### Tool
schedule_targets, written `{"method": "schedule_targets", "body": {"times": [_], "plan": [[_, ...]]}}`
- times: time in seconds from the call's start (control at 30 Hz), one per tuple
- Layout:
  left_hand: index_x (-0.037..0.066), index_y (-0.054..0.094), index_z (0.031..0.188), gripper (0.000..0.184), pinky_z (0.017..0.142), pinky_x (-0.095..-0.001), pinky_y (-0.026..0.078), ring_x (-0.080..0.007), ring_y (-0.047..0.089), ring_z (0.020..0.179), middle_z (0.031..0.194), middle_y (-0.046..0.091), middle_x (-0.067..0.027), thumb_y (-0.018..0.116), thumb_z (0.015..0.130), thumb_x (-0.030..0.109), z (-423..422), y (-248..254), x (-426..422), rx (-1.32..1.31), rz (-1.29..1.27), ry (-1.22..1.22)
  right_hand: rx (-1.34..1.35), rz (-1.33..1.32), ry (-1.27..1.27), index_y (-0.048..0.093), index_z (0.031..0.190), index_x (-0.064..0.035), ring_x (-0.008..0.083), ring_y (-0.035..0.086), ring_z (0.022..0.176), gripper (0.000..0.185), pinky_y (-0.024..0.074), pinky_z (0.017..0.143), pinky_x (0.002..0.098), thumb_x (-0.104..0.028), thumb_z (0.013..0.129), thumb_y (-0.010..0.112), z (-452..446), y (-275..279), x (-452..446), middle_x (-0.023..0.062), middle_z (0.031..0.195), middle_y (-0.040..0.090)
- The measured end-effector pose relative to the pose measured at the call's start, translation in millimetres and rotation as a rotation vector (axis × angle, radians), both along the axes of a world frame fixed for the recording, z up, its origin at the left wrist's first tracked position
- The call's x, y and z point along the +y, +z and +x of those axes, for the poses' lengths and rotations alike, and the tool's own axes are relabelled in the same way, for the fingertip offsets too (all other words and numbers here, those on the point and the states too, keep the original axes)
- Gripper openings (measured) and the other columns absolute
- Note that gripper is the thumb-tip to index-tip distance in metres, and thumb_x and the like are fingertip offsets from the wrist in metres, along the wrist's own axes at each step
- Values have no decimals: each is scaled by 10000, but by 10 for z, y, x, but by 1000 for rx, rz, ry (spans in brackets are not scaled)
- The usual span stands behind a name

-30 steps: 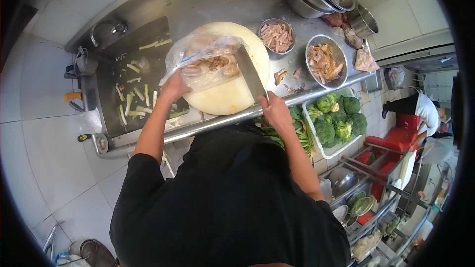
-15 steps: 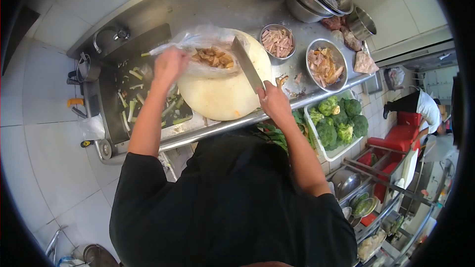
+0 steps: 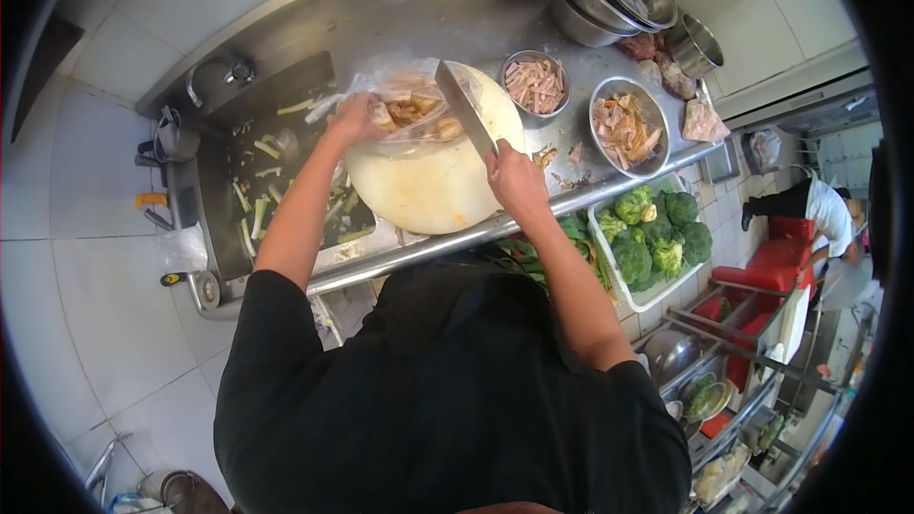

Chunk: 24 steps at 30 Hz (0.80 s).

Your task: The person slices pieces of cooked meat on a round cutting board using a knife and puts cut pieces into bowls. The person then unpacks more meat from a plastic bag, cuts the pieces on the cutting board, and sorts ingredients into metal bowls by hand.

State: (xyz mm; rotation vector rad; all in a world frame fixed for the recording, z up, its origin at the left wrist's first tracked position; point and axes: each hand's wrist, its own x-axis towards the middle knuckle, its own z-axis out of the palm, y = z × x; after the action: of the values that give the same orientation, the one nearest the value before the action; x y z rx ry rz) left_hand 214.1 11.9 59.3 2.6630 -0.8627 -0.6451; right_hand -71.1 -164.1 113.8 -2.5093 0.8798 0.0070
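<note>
A clear plastic bag (image 3: 415, 124) with brown and pale meat pieces in it lies on the far left part of the round cutting board (image 3: 419, 190). My left hand (image 3: 355, 120) is closed on the bag's left end. The handle of a broad cleaver (image 3: 466, 107) is in my right hand (image 3: 515, 178), near the board's right edge. Its blade points up and left, beside the right end of the bag. Just right of the board stands a metal bowl of pink meat strips (image 3: 535, 84); farther right is a bowl of browned meat pieces (image 3: 624, 128).
The sink (image 3: 217, 219) at the left holds cut green stalks. Broccoli (image 3: 657, 238) fills a white basket below the counter edge (image 3: 590, 192). Stacked metal bowls (image 3: 609, 0) stand at the back right. Another person (image 3: 826, 217) is at the far right, beyond metal racks.
The bag's loose left end has been gathered in, and its meat shows more. My left hand rose, then moved right onto the bag. The cleaver has shifted slightly left.
</note>
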Motion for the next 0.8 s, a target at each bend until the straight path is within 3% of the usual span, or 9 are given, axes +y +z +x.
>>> {"method": "schedule_targets", "body": {"times": [0.07,0.17,0.27,0.37,0.67,0.8], "plan": [[76,609,1265,764,970,-388,510,-290,625,1168,1229,658,-134,942,616,302,189,-400,108,35,-147,-54,-22,1,-11,636,1051,-4,478,705,828,333,555,772,572,-326,1035,552,24,-28,-22,277,846,718],[57,631,1245,690,889,-368,540,-256,673,1016,1112,703,-125,922,639,212,162,-230,105,152,-96,125,-46,49,18,631,1054,0,487,700,823,347,548,769,581,-339,1033,557,-74,-52,-26,279,836,713],[33,670,1197,580,848,-350,543,-212,681,913,1042,728,-94,892,669,126,142,-209,80,454,-126,129,-18,129,-4,622,1054,-6,500,689,820,344,537,771,590,-344,1032,560,-237,30,120,289,815,701],[19,699,1165,526,857,-307,537,-182,681,890,1051,739,-86,886,681,107,-4,56,74,424,-98,33,-14,153,-9,616,1040,-14,502,678,818,332,523,770,595,-342,1031,570,-413,59,244,289,797,691],[47,730,998,325,884,-334,532,-186,675,985,1073,715,-67,797,698,-57,-279,299,475,85,-983,126,54,127,158,618,1028,-28,494,676,830,302,516,760,592,-330,1014,600,-814,271,184,274,810,694],[57,747,963,331,873,-332,518,-234,648,982,1094,638,-80,763,673,-101,-645,376,520,-230,-1062,-81,108,63,141,635,1043,-38,492,686,832,282,532,779,586,-316,1009,598,-690,74,137,274,816,699]]}}
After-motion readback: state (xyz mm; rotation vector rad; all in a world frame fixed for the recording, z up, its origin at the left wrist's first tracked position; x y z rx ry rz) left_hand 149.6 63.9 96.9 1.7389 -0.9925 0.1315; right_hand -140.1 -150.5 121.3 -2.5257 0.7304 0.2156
